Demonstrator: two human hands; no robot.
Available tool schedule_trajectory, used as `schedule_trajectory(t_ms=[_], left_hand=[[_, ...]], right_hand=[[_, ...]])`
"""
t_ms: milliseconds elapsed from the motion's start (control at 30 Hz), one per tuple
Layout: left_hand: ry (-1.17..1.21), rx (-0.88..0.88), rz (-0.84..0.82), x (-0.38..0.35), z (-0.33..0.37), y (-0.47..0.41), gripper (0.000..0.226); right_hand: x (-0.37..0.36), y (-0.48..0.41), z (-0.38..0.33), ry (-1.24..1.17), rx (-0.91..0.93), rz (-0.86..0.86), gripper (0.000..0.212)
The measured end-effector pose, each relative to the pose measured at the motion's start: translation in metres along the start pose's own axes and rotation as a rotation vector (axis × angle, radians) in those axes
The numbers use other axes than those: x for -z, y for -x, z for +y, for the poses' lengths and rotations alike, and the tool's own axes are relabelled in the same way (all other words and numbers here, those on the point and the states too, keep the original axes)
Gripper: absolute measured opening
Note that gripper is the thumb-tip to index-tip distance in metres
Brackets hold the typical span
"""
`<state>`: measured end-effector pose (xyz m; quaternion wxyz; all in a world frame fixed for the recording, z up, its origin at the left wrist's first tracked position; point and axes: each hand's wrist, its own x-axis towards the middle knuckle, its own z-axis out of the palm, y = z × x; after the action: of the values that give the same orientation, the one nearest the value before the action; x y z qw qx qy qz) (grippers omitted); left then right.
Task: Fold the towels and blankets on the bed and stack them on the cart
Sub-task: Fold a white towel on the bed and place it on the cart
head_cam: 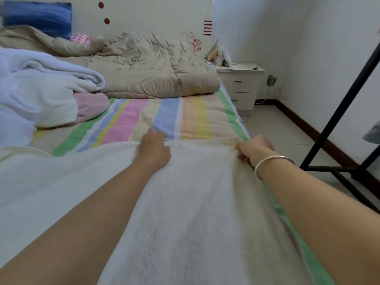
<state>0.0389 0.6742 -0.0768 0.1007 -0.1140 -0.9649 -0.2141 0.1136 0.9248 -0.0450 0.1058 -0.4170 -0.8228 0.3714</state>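
Note:
A large cream-white towel (195, 202) lies spread over the near part of the striped bed (164, 114). My left hand (154, 149) rests on the towel's far edge, its fingers curled over the hem. My right hand (251, 150), with a silver bangle on the wrist, pinches the towel's far right corner near the bed's edge. To the left lies a heap of white towels (41, 87) with a pink one (90, 105) under it. A black metal frame (337, 120), perhaps the cart, stands on the floor at the right.
A crumpled beige quilt (144, 64) covers the head of the bed, with a blue pillow (39, 17) behind it. A white nightstand (240, 83) stands beside the bed. Tiled floor (273, 128) runs between the bed and the wall.

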Motion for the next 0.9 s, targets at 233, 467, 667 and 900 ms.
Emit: schedule_trajectory(t_ms=[233, 467, 667, 900], left_hand=[[0.007, -0.181, 0.18, 0.023, -0.005, 0.028, 0.046], [-0.071, -0.179, 0.062, 0.089, -0.069, 0.106, 0.043], [-0.099, -0.146, -0.045, 0.168, -0.179, 0.179, 0.044], [0.004, -0.101, -0.084, 0.274, -0.292, 0.265, 0.039]], right_hand=[[-0.03, 0.084, -0.018, 0.254, 0.571, 0.093, 0.059], [-0.099, 0.237, -0.033, 0.565, 0.855, -0.339, 0.061], [-0.141, 0.356, -0.054, 0.544, 0.727, -0.387, 0.068], [-0.176, 0.541, -0.062, 0.545, 0.804, -0.418, 0.07]])
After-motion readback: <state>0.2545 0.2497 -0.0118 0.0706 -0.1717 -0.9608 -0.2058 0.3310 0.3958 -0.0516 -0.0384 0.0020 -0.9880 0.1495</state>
